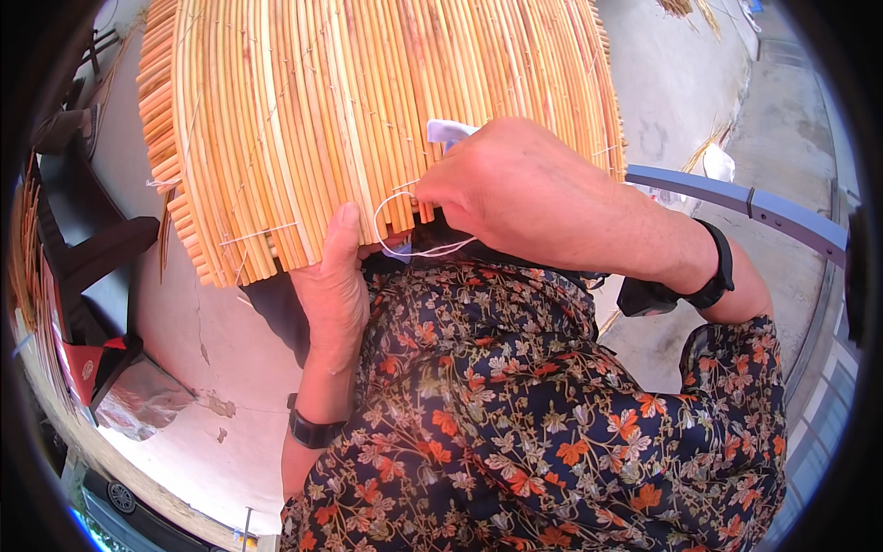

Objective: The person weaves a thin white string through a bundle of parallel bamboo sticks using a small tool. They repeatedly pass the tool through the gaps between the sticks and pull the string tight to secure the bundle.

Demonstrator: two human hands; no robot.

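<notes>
A mat of pale reed sticks [303, 101], bound with thin stitches, lies across my lap. My left hand [326, 285] grips its near edge, thumb on top and the other fingers mostly hidden underneath. My right hand [497, 193] is closed in a pinch at the edge, right of my left thumb, on a white thread [441, 251] that hangs in a loop between my hands. The exact fingertips are hidden. A pale lavender strip [451, 130] shows just behind my right knuckles; another lavender bit shows below the edge.
A dark chair [101, 244] stands at left, with a red-and-black object [97, 368] below it and a sandalled foot [78, 124] above. A blue-grey metal bar [791, 216] curves at right. Loose straw [699, 152] lies behind it. A car [124, 511] shows at lower left.
</notes>
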